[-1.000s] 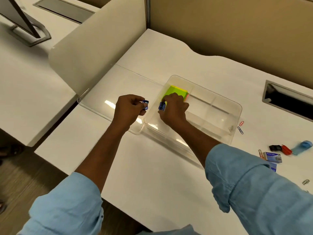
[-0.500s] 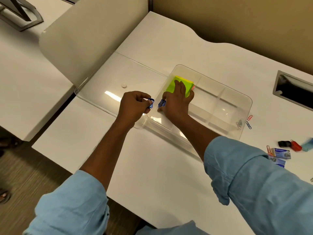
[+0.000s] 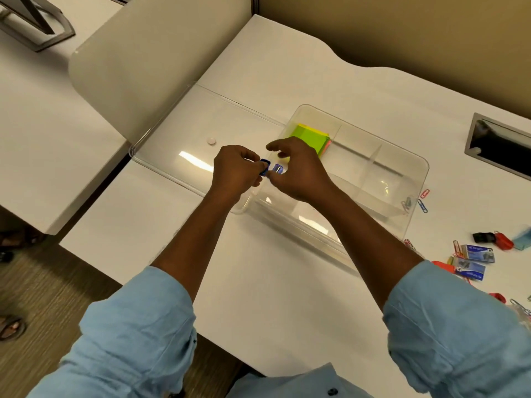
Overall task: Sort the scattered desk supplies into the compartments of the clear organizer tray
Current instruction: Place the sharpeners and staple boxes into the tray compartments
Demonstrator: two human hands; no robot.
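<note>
Now, in the head view, the right hand (image 3: pixel 300 175) is off the green sticky notes (image 3: pixel 311 136) it was pressing flat half a second ago. It has drawn back toward the near-left corner of the clear organizer tray (image 3: pixel 425 170). The pad lies alone in the far-left compartment, so that item looks sorted. The right hand seems to pinch a small blue clip (image 3: pixel 278 168) against its thumb, with its other fingers (image 3: pixel 275 145) spread loosely above. The left hand (image 3: pixel 237 175) has hardly shifted; its curled fingers pinch a second blue clip (image 3: pixel 265 165), just beside the first. Both clips are above the tray's edge, not yet in any compartment — dropping them in together looks like the step in hand. Out on the counter (image 3: pixel 258 268) to the right, well apart from the hands, staple boxes (image 3: pixel 477 252), loose paper clips (image 3: pixel 423 201) and black and red clips (image 3: pixel 485 237) remain unsorted. A clear lid (image 3: pixel 172 145) lies left of the tray.
</note>
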